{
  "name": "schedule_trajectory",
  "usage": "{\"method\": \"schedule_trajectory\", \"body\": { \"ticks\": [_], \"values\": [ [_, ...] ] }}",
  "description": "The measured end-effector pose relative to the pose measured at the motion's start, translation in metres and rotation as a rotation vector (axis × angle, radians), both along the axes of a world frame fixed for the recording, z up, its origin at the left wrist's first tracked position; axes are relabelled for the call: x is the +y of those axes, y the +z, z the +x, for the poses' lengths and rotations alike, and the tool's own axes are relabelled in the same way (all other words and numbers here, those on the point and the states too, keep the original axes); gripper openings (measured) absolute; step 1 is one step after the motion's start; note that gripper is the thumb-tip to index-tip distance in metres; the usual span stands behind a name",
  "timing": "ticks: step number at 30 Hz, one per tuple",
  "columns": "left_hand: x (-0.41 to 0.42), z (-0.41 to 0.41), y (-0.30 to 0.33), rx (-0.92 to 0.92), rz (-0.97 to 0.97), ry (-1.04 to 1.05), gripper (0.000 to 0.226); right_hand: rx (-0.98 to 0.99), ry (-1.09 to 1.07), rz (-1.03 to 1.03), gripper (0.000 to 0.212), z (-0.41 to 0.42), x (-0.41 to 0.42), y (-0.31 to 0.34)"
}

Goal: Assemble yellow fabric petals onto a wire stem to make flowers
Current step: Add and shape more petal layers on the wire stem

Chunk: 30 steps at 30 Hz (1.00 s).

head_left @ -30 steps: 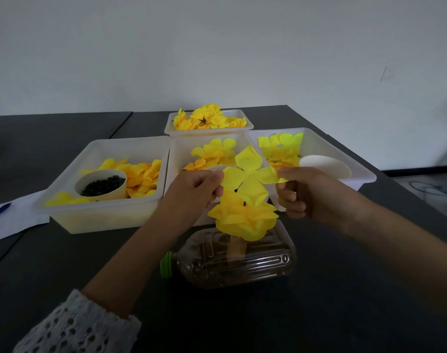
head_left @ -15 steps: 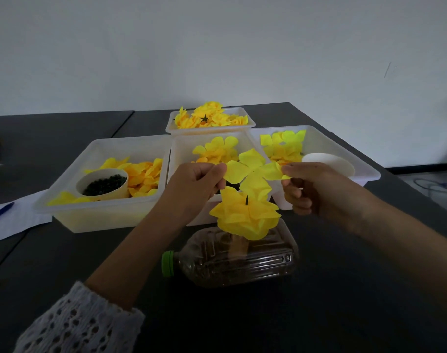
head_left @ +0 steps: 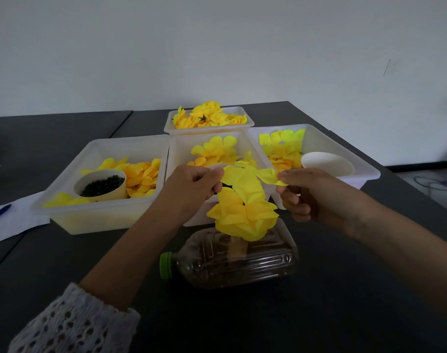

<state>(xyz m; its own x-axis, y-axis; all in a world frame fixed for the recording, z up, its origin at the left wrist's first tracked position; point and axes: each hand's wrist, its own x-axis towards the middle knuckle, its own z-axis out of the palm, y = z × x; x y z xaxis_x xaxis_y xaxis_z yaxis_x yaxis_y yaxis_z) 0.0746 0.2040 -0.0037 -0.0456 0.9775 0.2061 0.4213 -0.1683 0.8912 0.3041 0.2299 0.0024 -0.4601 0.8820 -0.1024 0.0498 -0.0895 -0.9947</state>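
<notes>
Head view — our left hand (head_left: 192, 186) and right hand (head_left: 304, 192) each pinch an edge of the petal layer (head_left: 245, 180) just above the flower (head_left: 245, 216).

A plastic bottle (head_left: 232, 261) lies on its side on the counter (head_left: 344, 314), which is bare in front of it and to its right. Behind the bottle, four white trays (head_left: 64, 215) stand edge to edge, closing off the way back. Paper (head_left: 11, 222) lies far left of the bottle.
</notes>
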Motion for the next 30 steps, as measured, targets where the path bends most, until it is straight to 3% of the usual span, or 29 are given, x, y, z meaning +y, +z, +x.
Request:
{"method": "schedule_trajectory", "body": {
  "ticks": [9, 14, 19, 30],
  "values": [
    [0.000, -0.002, -0.006, 0.065, 0.010, 0.000, 0.044, -0.012, -0.026, 0.060, 0.038, -0.003, -0.005, 0.003],
    [-0.005, -0.002, -0.009, 0.091, -0.011, -0.013, 0.043, -0.113, -0.056, 0.113, 0.044, -0.004, -0.007, 0.002],
    [-0.008, -0.006, -0.002, 0.029, -0.012, -0.013, 0.046, -0.126, -0.024, 0.029, 0.034, -0.001, -0.004, -0.007],
    [-0.015, -0.008, -0.015, 0.276, -0.016, 0.049, 0.043, -0.256, -0.001, 0.071, 0.035, 0.000, -0.010, -0.019]
  ]
}}
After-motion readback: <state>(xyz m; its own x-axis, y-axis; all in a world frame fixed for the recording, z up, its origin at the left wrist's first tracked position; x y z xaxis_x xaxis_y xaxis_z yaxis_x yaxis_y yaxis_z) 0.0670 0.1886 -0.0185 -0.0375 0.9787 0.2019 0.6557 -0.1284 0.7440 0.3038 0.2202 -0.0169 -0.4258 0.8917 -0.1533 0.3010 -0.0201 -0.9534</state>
